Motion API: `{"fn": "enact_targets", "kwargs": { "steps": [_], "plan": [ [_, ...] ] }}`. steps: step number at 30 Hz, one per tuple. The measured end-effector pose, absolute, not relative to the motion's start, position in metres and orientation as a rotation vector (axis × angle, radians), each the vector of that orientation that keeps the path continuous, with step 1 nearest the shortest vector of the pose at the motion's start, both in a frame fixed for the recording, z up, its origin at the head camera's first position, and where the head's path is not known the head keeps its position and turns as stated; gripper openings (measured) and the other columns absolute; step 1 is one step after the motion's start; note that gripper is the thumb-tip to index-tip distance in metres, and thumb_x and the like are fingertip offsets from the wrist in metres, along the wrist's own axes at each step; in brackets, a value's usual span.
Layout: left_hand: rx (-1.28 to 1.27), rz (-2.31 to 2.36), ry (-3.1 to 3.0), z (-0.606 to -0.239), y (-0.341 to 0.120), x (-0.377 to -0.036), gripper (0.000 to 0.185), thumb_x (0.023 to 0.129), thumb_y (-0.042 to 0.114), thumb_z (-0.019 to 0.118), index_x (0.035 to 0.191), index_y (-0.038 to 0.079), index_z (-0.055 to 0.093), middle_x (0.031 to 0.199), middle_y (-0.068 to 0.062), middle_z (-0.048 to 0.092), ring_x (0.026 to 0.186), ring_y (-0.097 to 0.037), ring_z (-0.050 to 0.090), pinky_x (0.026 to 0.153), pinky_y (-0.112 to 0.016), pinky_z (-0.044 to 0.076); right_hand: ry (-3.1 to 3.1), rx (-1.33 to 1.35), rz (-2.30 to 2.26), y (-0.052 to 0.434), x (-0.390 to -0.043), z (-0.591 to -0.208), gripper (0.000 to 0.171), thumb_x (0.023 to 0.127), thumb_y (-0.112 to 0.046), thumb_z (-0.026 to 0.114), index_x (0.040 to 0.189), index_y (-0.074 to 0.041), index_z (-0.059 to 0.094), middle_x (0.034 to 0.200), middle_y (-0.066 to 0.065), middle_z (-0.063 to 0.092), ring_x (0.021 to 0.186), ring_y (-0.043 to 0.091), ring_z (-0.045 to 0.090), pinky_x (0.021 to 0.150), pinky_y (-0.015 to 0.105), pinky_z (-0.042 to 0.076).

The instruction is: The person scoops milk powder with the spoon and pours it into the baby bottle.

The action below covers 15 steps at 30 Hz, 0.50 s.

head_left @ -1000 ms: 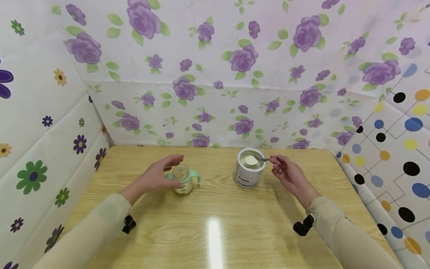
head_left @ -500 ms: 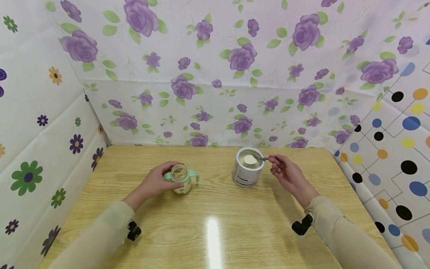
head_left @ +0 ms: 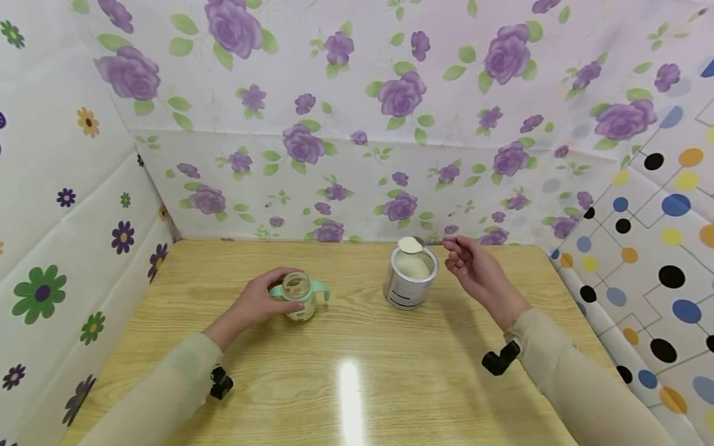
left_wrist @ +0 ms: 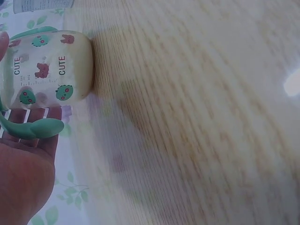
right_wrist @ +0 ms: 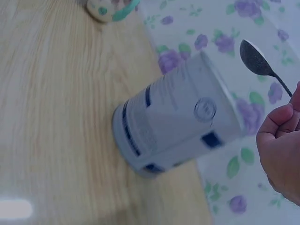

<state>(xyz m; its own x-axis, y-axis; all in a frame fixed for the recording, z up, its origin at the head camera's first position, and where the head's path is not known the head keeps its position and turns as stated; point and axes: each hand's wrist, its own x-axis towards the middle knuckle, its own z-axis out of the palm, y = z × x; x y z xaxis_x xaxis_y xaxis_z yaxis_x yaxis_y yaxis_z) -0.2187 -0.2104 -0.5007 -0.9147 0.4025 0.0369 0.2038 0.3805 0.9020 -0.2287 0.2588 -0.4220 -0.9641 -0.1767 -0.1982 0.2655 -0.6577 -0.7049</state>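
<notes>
My left hand [head_left: 258, 303] holds a clear baby bottle [head_left: 304, 311] with two mint-green handles, fingers and thumb curled round its sides. It stands upright without a lid; prints of "CUTE" and small figures show on it in the left wrist view. Between thumb and fingers, my right hand [head_left: 481, 277] pinches the handle of a metal spoon [right_wrist: 257, 62]. Heaped with pale powder [head_left: 410, 244], the spoon's bowl hovers just above the far rim of a white tin [head_left: 409, 293]. More powder [head_left: 411, 266] shows inside the lidless tin.
All of this stands on a wood-grain table [head_left: 290, 384] with a bright glare stripe near its front. A purple-flowered cloth [head_left: 346, 186] rises along the back edge, and patterned cloths hang on both sides.
My left hand has closed round the bottle. My right hand has lifted the powder-filled spoon from inside the tin to above its far rim.
</notes>
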Motion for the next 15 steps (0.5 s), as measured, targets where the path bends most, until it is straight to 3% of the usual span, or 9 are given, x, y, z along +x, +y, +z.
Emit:
{"fn": "enact_targets", "kwargs": {
  "steps": [8,15],
  "plan": [
    [0.538,1.550,2.456,-0.502,-0.213,-0.218,0.069,0.088,0.026,0.092,0.149,0.016,0.061,0.139,-0.011,0.067,0.126,-0.033,0.064,0.102,-0.051,0.055,1.245,0.061,-2.562,0.192,-0.239,-0.388,0.041,0.118,-0.017,0.043,0.102,-0.001,0.076,0.085,0.006,0.079,0.065,0.011,0.066,0.069,0.024,0.052],
    [0.539,1.559,2.447,-0.501,-0.211,-0.219,0.068,0.087,0.025,0.093,0.147,0.018,0.063,0.137,-0.008,0.068,0.125,-0.030,0.065,0.103,-0.052,0.054,1.331,-0.006,-2.457,0.126,-0.242,-0.388,0.039,0.117,-0.016,0.044,0.100,-0.003,0.077,0.082,0.001,0.079,0.065,0.007,0.065,0.069,0.023,0.054]
  ]
}}
